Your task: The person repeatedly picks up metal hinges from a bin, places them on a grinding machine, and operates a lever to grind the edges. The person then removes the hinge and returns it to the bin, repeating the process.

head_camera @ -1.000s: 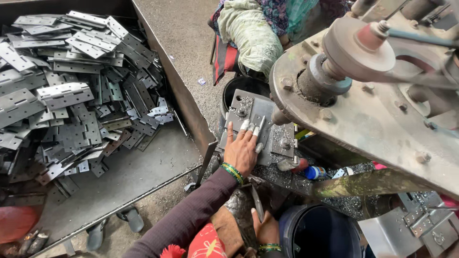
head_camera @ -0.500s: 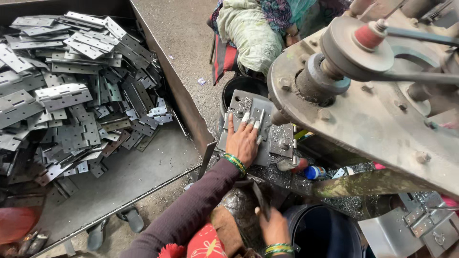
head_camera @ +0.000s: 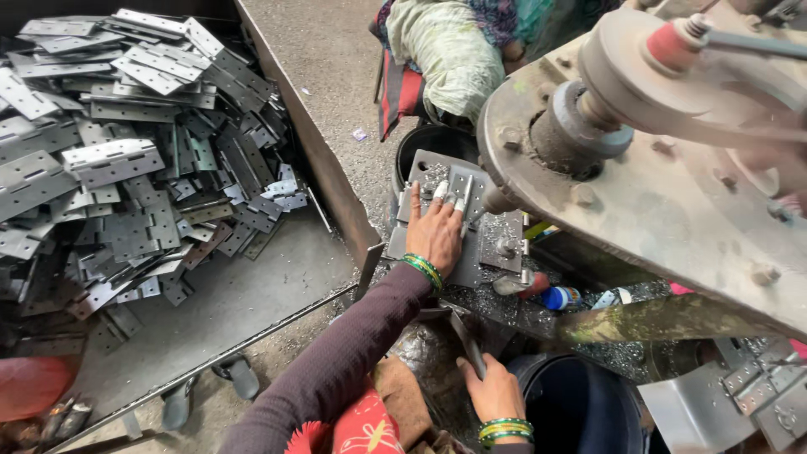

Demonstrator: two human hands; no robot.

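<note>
My left hand (head_camera: 437,234) lies flat on the grey die plate (head_camera: 496,227) of a press, its fingertips pressing a small metal hinge piece (head_camera: 460,187) down under the machine's head. Green bangles circle that wrist, and the arm wears a dark purple sleeve. Lower down, my right hand (head_camera: 494,388) is closed around a dark metal lever (head_camera: 465,335) beside a dark blue bucket (head_camera: 580,403). The big rusty press body (head_camera: 672,193) with its flywheel overhangs the plate on the right.
A large metal tray (head_camera: 252,294) on the left holds a heap of several grey hinge plates (head_camera: 126,151). Another person in light clothes (head_camera: 445,50) sits behind a black tub (head_camera: 420,143). Metal shavings, a small bottle (head_camera: 559,297) and sandals (head_camera: 235,374) lie around.
My left hand has stayed on the die plate, fingers shifting slightly on the piece. My right hand has slid a little to the right along the lever.
</note>
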